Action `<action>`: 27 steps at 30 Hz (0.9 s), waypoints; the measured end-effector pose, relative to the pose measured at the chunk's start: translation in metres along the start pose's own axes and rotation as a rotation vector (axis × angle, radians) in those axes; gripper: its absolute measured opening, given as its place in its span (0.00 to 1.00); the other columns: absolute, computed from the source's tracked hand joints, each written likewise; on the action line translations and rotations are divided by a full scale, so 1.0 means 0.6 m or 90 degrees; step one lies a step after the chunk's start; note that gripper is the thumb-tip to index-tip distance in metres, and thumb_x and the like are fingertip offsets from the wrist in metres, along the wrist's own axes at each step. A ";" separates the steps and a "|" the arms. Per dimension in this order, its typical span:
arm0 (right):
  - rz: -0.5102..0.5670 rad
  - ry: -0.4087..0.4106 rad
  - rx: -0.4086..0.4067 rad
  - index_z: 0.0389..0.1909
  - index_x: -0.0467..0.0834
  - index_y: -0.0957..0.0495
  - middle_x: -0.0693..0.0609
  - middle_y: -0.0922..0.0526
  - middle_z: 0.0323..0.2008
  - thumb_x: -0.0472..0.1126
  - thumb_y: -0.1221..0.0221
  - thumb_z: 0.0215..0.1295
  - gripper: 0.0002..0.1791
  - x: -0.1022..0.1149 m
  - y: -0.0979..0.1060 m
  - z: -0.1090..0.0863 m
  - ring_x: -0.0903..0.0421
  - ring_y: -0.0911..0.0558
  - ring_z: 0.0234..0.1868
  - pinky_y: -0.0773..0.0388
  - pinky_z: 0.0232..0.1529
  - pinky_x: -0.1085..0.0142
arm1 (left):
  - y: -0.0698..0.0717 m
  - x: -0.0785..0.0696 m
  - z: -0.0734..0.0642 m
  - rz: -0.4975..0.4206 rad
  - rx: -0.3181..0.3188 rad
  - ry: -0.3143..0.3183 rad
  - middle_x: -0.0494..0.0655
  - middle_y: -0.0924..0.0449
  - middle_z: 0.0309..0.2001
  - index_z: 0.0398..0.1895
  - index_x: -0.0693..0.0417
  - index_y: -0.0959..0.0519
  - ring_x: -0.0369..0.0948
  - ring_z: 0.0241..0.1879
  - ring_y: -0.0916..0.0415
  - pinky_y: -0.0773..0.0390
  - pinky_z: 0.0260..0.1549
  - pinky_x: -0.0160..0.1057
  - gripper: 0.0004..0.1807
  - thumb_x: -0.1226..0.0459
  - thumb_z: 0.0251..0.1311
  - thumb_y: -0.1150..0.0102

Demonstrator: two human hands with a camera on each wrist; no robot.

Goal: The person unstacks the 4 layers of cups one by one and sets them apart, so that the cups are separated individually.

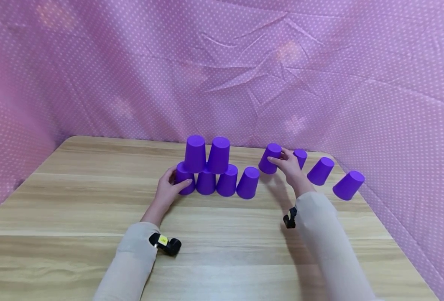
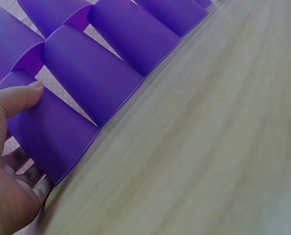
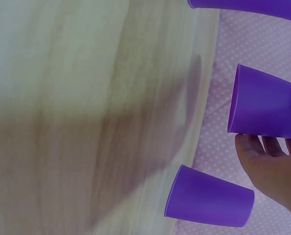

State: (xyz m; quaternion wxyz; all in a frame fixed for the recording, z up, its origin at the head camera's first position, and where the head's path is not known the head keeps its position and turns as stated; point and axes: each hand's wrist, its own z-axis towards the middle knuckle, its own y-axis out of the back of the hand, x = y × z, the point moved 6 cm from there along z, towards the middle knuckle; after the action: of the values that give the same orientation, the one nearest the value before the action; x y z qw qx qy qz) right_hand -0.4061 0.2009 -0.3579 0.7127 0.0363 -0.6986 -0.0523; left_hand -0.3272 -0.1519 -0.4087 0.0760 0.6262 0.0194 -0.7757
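Left hand (image 1: 167, 188), cup-wide, curls round the end base cup (image 1: 186, 179) at its 2 o'clock. Right hand (image 1: 290, 168), same spread, grips the raised cup (image 1: 269, 160) at its 10 o'clock. Both likely light, stiff, slightly slippery: squeeze sidewalls gently, mid-height.

Curtained-off space, pink dotted cloth (image 1: 150, 75) hung around, wood-grain table (image 1: 56, 234)

Purple cup (image 1: 301, 156) partly hidden behind right hand (image 1: 290, 168), yellow label (image 1: 163, 240) too small to read, sleeves (image 1: 126, 267) cut off at head view's bottom
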 end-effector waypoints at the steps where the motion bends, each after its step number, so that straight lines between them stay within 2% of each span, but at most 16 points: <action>1: -0.008 -0.004 -0.007 0.62 0.37 0.48 0.37 0.40 0.58 0.32 0.42 0.52 0.37 -0.001 0.000 0.002 0.46 0.39 0.57 0.40 0.55 0.62 | 0.000 0.000 0.000 -0.002 0.002 0.000 0.58 0.34 0.51 0.57 0.59 0.37 0.49 0.51 0.37 0.39 0.51 0.43 0.32 0.68 0.45 0.37; 6: -0.035 -0.023 -0.040 0.63 0.38 0.49 0.37 0.41 0.58 0.33 0.42 0.52 0.38 -0.006 0.005 0.008 0.46 0.39 0.57 0.42 0.56 0.61 | -0.001 -0.006 -0.003 -0.015 0.007 0.006 0.59 0.34 0.52 0.57 0.60 0.37 0.49 0.51 0.37 0.40 0.52 0.42 0.33 0.69 0.45 0.37; 8: -0.036 -0.027 -0.049 0.63 0.38 0.49 0.37 0.42 0.59 0.33 0.42 0.52 0.38 -0.007 0.007 0.010 0.46 0.40 0.58 0.42 0.56 0.60 | -0.002 -0.016 -0.008 -0.018 0.010 0.010 0.61 0.35 0.52 0.57 0.62 0.38 0.51 0.52 0.38 0.40 0.52 0.43 0.32 0.70 0.46 0.38; 13: -0.021 -0.045 -0.061 0.63 0.39 0.49 0.38 0.42 0.59 0.33 0.42 0.52 0.38 -0.012 0.007 0.016 0.46 0.39 0.57 0.40 0.55 0.61 | -0.004 -0.042 -0.021 -0.014 0.009 0.011 0.64 0.36 0.52 0.57 0.65 0.39 0.53 0.51 0.39 0.41 0.53 0.45 0.31 0.73 0.47 0.41; 16: -0.011 -0.060 -0.074 0.63 0.40 0.48 0.39 0.41 0.59 0.33 0.41 0.52 0.38 -0.016 0.006 0.023 0.47 0.38 0.57 0.40 0.55 0.61 | -0.002 -0.047 -0.023 -0.010 0.005 0.010 0.63 0.36 0.52 0.57 0.65 0.39 0.53 0.51 0.39 0.41 0.52 0.45 0.31 0.73 0.47 0.41; 23: -0.004 -0.063 -0.098 0.62 0.40 0.46 0.40 0.40 0.59 0.32 0.42 0.51 0.37 -0.018 0.002 0.033 0.47 0.38 0.57 0.40 0.55 0.62 | 0.001 -0.006 -0.004 -0.009 0.003 0.009 0.59 0.34 0.51 0.57 0.60 0.38 0.49 0.50 0.37 0.39 0.51 0.43 0.33 0.69 0.45 0.38; 27: 0.002 -0.072 -0.103 0.62 0.40 0.46 0.40 0.40 0.59 0.32 0.42 0.51 0.37 -0.024 0.002 0.038 0.48 0.37 0.57 0.41 0.55 0.62 | -0.001 -0.002 -0.004 0.002 -0.001 0.007 0.58 0.34 0.52 0.58 0.59 0.38 0.49 0.50 0.37 0.39 0.51 0.44 0.33 0.68 0.45 0.38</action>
State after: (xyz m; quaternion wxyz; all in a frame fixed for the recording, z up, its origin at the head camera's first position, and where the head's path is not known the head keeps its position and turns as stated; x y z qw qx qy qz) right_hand -0.4290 0.2041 -0.3718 0.6728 -0.0251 -0.7312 -0.1094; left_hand -0.3247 -0.1509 -0.4081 0.0774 0.6303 0.0196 -0.7722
